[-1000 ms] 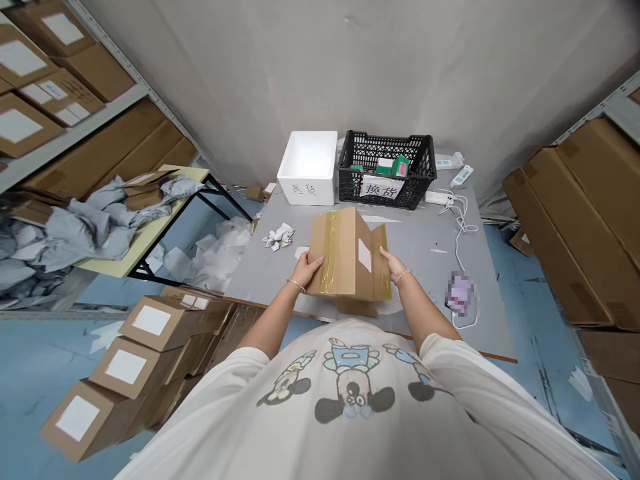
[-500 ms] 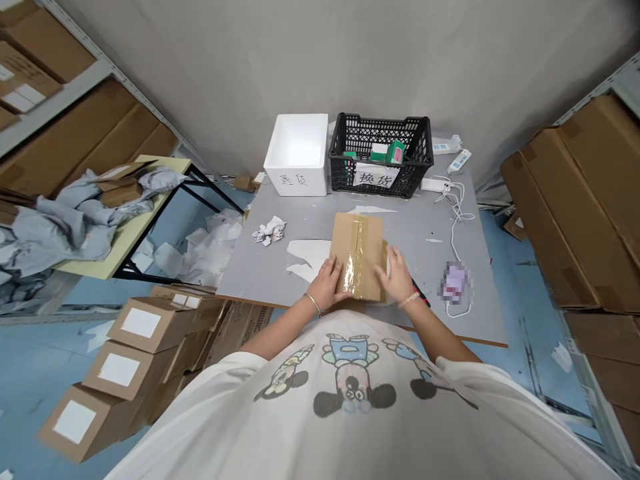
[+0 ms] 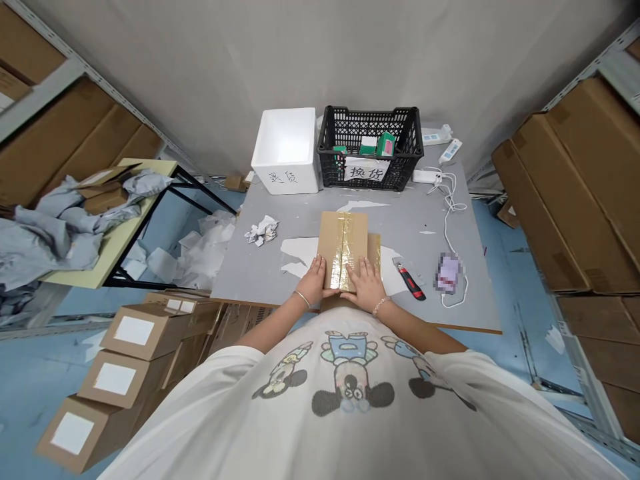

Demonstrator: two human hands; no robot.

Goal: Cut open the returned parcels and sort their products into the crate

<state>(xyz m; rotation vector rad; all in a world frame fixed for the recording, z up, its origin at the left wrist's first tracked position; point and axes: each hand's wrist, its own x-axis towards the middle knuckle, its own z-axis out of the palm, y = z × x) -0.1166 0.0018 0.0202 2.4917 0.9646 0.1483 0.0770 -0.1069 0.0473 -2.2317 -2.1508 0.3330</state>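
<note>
A brown cardboard box (image 3: pixel 330 237) lies on the grey table in front of me, with shiny tape (image 3: pixel 346 240) running along the middle of its upper face. My left hand (image 3: pixel 311 280) grips its near left side, thumb at the near edge. On the near right part of the box rests my right hand (image 3: pixel 367 285), fingers apart and laid flat. Another piece of cardboard (image 3: pixel 374 248) sticks out from under the right side. To the right of my right hand is a red and black utility knife (image 3: pixel 410 280). Torn white paper (image 3: pixel 300 250) lies left of the box.
At the table's back stand a white foam box (image 3: pixel 285 167) and a black crate (image 3: pixel 370 170) holding small green boxes. Crumpled paper (image 3: pixel 262 230) lies left. A white cable (image 3: pixel 453 200) and a blurred purple object (image 3: pixel 449 273) are right. Cartons (image 3: pixel 120 373) are stacked on the floor at left.
My right hand has come in from the box's right side onto its upper face, fingers now flat. The utility knife, largely hidden before, shows fully. The whole view has shifted slightly.
</note>
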